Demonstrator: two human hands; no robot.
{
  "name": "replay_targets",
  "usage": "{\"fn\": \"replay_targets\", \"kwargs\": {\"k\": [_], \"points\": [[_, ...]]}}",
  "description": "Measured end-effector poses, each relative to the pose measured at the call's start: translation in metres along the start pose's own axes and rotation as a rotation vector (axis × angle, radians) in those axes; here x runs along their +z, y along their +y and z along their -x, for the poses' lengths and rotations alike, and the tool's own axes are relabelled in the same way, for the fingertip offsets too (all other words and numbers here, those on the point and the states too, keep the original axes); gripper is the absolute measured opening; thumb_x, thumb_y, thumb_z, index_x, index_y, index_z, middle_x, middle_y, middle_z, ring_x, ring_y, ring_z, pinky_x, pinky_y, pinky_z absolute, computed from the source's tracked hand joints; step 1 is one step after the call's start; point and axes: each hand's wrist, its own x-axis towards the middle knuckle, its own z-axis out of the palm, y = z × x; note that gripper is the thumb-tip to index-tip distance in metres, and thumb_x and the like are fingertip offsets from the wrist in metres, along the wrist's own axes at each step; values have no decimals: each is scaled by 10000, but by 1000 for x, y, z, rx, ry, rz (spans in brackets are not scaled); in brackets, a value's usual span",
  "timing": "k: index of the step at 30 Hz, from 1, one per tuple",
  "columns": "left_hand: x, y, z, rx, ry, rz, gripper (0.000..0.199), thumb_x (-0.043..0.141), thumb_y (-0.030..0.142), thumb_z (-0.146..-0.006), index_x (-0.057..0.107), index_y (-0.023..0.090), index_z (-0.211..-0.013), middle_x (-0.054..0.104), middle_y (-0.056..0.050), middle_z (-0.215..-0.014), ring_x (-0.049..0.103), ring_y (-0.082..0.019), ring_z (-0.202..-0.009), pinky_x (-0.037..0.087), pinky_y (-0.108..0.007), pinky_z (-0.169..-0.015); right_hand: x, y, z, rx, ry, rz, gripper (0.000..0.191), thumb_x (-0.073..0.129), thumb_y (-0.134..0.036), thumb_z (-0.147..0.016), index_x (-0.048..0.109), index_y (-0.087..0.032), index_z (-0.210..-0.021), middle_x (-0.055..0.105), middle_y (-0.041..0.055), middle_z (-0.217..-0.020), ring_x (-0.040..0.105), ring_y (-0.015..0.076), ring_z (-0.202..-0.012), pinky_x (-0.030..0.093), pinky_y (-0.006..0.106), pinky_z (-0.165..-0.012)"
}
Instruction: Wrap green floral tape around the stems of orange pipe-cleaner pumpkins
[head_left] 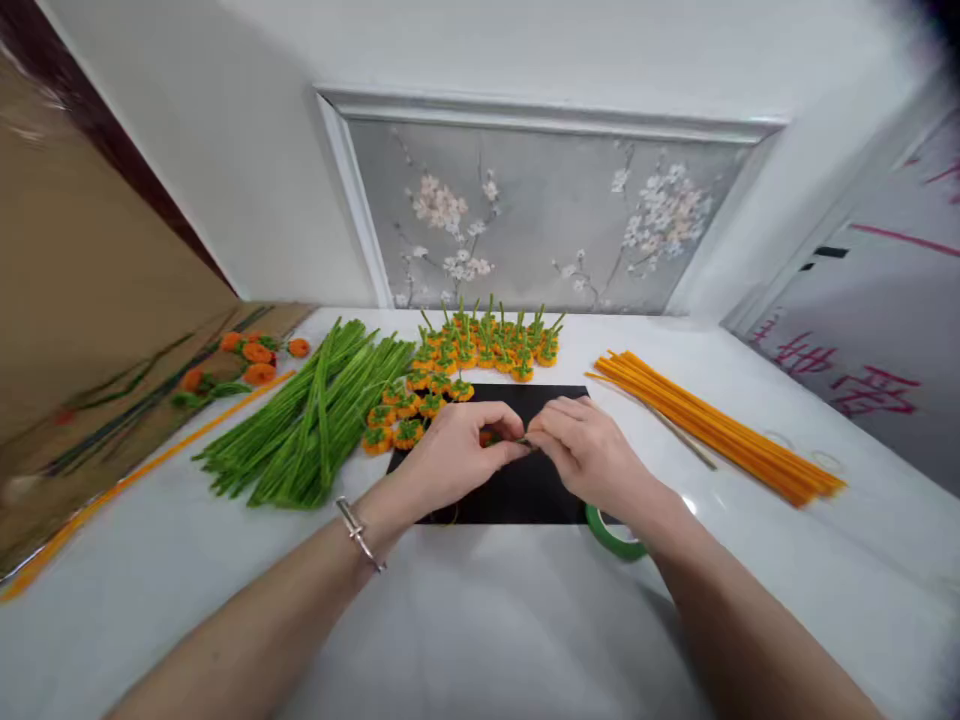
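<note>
Over a black mat (517,490) my two hands meet, fingertips almost touching. My left hand (469,440), a silver bracelet on its wrist, is closed in a pinch around a small orange and green pipe-cleaner piece (489,437), mostly hidden by the fingers. Thumb and fingers of my right hand (577,445) are pressed together at the green end of that piece. Partly behind my right wrist lies a roll of green tape (613,540). Small orange flowers with green bases (409,432) sit just beyond my left hand.
Many orange flowers with upright green stems (487,345) stand at the back. Green pipe cleaners (315,420) lie in a heap at left, orange ones (712,425) in a bundle at right. Finished-looking orange blooms (259,352) rest on brown cardboard (45,500) at far left.
</note>
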Motion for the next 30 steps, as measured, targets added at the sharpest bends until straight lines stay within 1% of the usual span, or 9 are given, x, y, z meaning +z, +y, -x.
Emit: {"fn": "replay_targets", "kwargs": {"k": [5, 9, 15, 19, 21, 24, 27, 29, 30], "points": [[-2, -3, -1, -15, -35, -24, 80, 627, 215, -774, 666, 164, -725, 669, 21, -691, 574, -98, -648, 408, -210, -632, -1, -1, 1, -13, -23, 37, 258, 407, -228, -973, 572, -173, -781, 619, 31, -753, 527, 159, -722, 298, 302, -676], [-4, -2, -3, -28, -79, 8, 95, 616, 199, -771, 667, 152, -707, 659, 7, -672, 558, -102, -632, 404, -215, -620, -2, -1, 2, -30, -17, 58, 260, 418, -239, -973, 584, -171, -784, 615, 32, -745, 506, 157, -703, 291, 302, -671], [-10, -2, -5, -99, -196, 172, 89, 636, 188, -754, 655, 132, -689, 646, -5, -657, 544, -95, -605, 406, -207, -602, -4, -2, 0, -50, -6, 22, 265, 426, -238, -971, 591, -172, -775, 625, 30, -754, 484, 150, -688, 280, 303, -660], [-14, -7, -7, -148, -305, 314, 86, 637, 204, -768, 673, 138, -724, 662, -10, -684, 576, -103, -650, 430, -218, -659, -6, -4, -1, -51, 1, -40, 255, 436, -221, -963, 582, -170, -760, 626, 28, -750, 491, 146, -686, 289, 301, -662], [-15, -9, -7, -155, -340, 366, 99, 631, 209, -781, 675, 144, -721, 665, -9, -695, 585, -104, -673, 434, -221, -688, -7, -4, -1, -42, -3, -83, 243, 443, -213, -959, 580, -173, -761, 627, 26, -751, 504, 145, -695, 296, 298, -665], [-16, -11, -6, -162, -383, 416, 115, 618, 212, -797, 674, 150, -717, 659, -4, -698, 587, -102, -679, 436, -221, -689, -6, -3, 0, -15, -29, -148, 228, 443, -212, -957, 572, -177, -773, 624, 23, -765, 520, 142, -713, 307, 290, -671], [-18, -8, -5, -155, -393, 402, 125, 598, 232, -821, 685, 150, -786, 673, -19, -770, 600, -110, -727, 445, -229, -709, -5, -1, 0, 13, -53, -157, 231, 431, -204, -956, 559, -179, -766, 613, 20, -769, 518, 141, -717, 311, 287, -675], [-16, -7, -5, -144, -364, 404, 137, 610, 236, -813, 677, 162, -907, 684, -35, -895, 613, -122, -813, 456, -240, -753, -3, 0, 1, 32, -57, -143, 231, 433, -196, -950, 547, -178, -749, 603, 19, -758, 512, 141, -711, 310, 284, -668], [-15, -7, -5, -142, -348, 417, 183, 630, 231, -795, 661, 173, -966, 680, -38, -948, 616, -127, -845, 461, -246, -766, -3, 0, 1, 38, -60, -136, 234, 434, -194, -947, 541, -178, -740, 598, 18, -750, 509, 141, -706, 309, 282, -664]]}}
